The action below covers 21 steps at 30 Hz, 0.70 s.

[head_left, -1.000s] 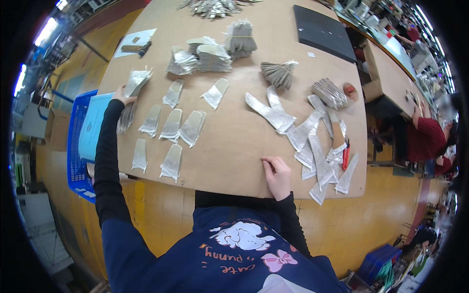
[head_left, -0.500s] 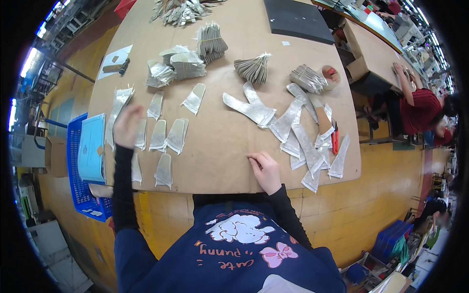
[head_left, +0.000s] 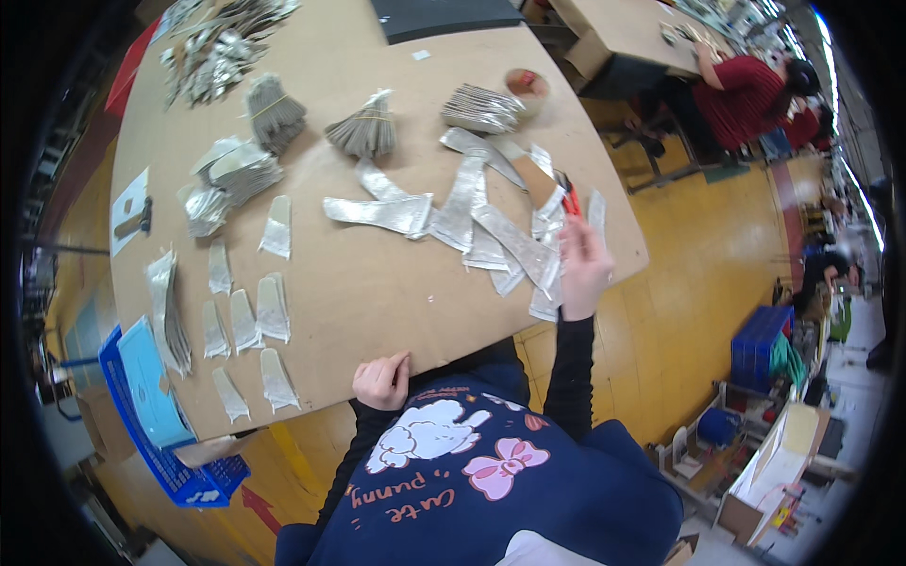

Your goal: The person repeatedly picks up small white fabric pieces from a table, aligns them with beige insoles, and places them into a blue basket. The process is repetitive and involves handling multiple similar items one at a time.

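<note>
My right hand [head_left: 585,269] is closed at the handles of red-handled snips [head_left: 570,200], at the right side of the table. The dark blades point away from me. Beside and under them lie overlapping long, curved, silvery-grey sewn pieces [head_left: 462,208] with loose threads at their ends. A tan piece [head_left: 539,182] shows among them. At the table's front edge rests my left hand [head_left: 382,380], its fingers curled in and nothing visible in them. Left of it, short tapered silvery pieces [head_left: 276,379] are laid out singly and in small overlaps.
Banded grey bundles [head_left: 363,127] stand across the table's middle, near a tape roll [head_left: 527,85]. A loose heap [head_left: 222,52] lies far left, a black board [head_left: 444,17] at the back. A blue basket [head_left: 193,476] adjoins the left edge. A co-worker [head_left: 750,99] sits far right.
My view has turned to the right. My right hand has moved from the front edge to the snips and closed on them. My left hand has come from the left pieces to the front edge.
</note>
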Available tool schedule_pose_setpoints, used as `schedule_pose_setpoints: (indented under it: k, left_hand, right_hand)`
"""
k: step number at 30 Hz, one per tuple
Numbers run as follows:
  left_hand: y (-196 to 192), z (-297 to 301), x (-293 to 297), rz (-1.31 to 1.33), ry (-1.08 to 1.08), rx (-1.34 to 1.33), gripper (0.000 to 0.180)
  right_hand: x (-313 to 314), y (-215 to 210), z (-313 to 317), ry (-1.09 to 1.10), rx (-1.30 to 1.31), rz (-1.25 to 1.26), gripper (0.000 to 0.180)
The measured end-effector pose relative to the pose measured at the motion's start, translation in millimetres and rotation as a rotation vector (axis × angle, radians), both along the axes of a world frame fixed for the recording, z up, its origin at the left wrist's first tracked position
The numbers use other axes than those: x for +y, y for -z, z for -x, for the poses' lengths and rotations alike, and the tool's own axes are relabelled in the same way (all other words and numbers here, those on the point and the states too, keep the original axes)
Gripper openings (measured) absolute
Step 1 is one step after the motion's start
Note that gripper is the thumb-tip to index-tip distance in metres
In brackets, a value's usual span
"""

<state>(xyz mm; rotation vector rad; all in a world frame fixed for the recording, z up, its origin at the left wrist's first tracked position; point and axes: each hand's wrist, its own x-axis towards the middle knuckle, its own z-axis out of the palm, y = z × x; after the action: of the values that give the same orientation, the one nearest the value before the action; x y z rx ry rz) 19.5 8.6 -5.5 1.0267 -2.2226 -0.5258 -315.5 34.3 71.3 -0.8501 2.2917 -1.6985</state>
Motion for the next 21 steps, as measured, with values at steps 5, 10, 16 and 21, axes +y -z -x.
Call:
schedule_pose_setpoints:
  k: [5, 10, 16, 21]
  left_hand:
    - [4, 1, -2, 0.093, 0.032, -0.048, 0.017]
    - [5, 2, -1, 0.105, 0.001, -0.084, 0.016]
    - [4, 6, -1, 0.118, -0.029, -0.089, 0.014]
    - [3, 9, -1, 0.118, -0.033, -0.079, 0.011]
  right_hand:
    - [25, -30, 39, 0.139, -0.012, 0.026, 0.017]
    - [-3, 2, 7, -0.282, 0.323, -0.242, 0.026]
    - [-16, 32, 3, -0.317, 0.596, -0.316, 0.027]
    - [25, 8, 45, -0.012, -0.005, -0.147, 0.023]
